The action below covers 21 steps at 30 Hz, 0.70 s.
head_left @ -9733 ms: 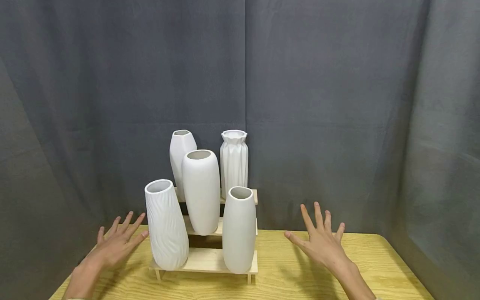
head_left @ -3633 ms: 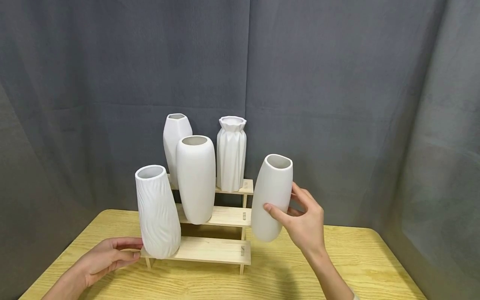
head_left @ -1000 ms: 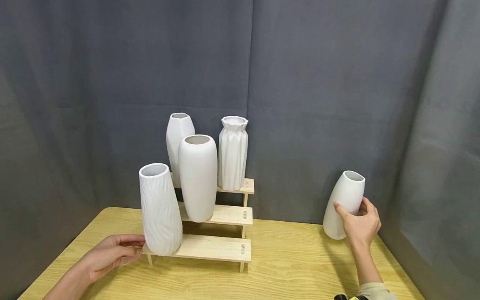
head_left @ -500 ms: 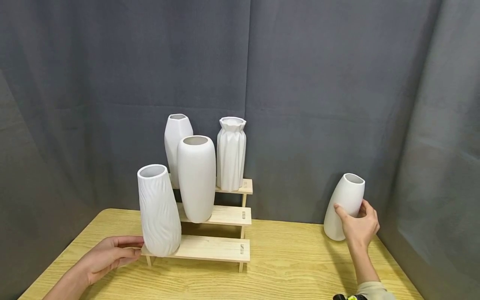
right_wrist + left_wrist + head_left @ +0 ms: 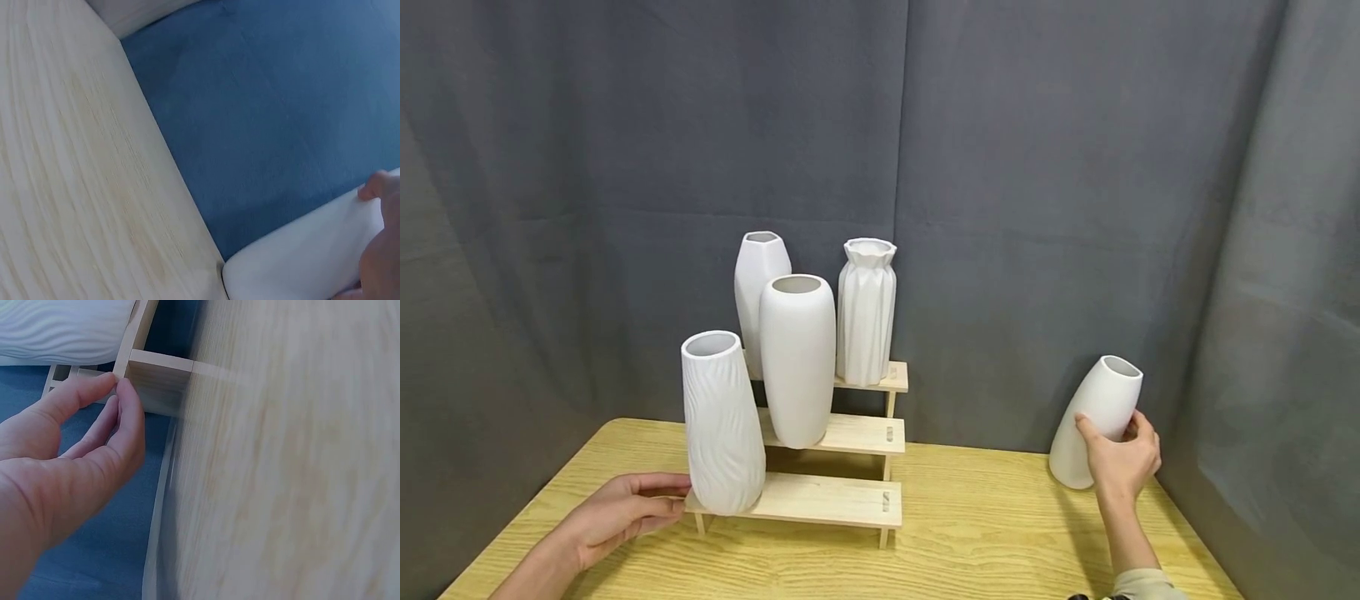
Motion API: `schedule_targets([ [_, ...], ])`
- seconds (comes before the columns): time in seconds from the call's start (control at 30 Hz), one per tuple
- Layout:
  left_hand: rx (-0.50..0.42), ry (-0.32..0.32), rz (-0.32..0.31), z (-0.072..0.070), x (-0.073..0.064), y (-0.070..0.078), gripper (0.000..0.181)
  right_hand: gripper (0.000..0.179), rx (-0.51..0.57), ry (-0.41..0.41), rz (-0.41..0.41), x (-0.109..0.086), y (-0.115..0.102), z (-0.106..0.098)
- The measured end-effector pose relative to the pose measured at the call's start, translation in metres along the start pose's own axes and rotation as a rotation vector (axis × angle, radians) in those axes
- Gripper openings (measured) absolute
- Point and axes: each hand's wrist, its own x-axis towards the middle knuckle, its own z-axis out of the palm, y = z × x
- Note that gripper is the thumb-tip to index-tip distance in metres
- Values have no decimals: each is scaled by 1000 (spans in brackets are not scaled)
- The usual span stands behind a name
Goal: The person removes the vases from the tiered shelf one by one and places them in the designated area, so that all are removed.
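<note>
At the far right of the table (image 5: pixel 977 517), my right hand (image 5: pixel 1122 458) grips a smooth white vase (image 5: pixel 1097 402), thumb on its near side and fingers behind. The vase leans to the right, its base low at the tabletop's back edge; in the right wrist view the vase's base (image 5: pixel 275 275) meets the wood. My left hand (image 5: pixel 617 512) pinches the left end of the bottom shelf of a three-step wooden stand (image 5: pixel 827 500). Just above those fingertips stands a white wavy-textured vase (image 5: pixel 724 425). In the left wrist view, the left hand's thumb and fingers (image 5: pixel 128 403) close on the shelf's end.
A tall smooth vase (image 5: pixel 797 367) stands on the middle step. The top step bears a faceted vase (image 5: pixel 758 279), partly hidden, and a pleated vase (image 5: pixel 867 321) with a flared rim. Dark grey curtains (image 5: pixel 1030 208) enclose the table behind and at both sides.
Earlier both hands were spread and apart from everything. The right hand took the smooth vase off the bottom step and carried it far right; lately its top tips further right. The left hand grips the stand.
</note>
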Motion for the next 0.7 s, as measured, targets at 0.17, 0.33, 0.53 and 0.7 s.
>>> schedule_targets([
  [0.17, 4, 6, -10, -1, 1, -2, 35, 83, -13, -67, 39, -2, -4, 1],
  [0.33, -23, -15, -24, -4, 2, -8, 31, 86, -63, -141, 43, -2, -9, -3],
  [0.53, -95, -69, -22, -11, 3, -17, 29, 87, -83, -180, 44, -2, -32, -10],
  [0.7, -172, -94, -34, -11, 7, -23, 30, 77, 15, -69, 10, -6, -59, -18],
])
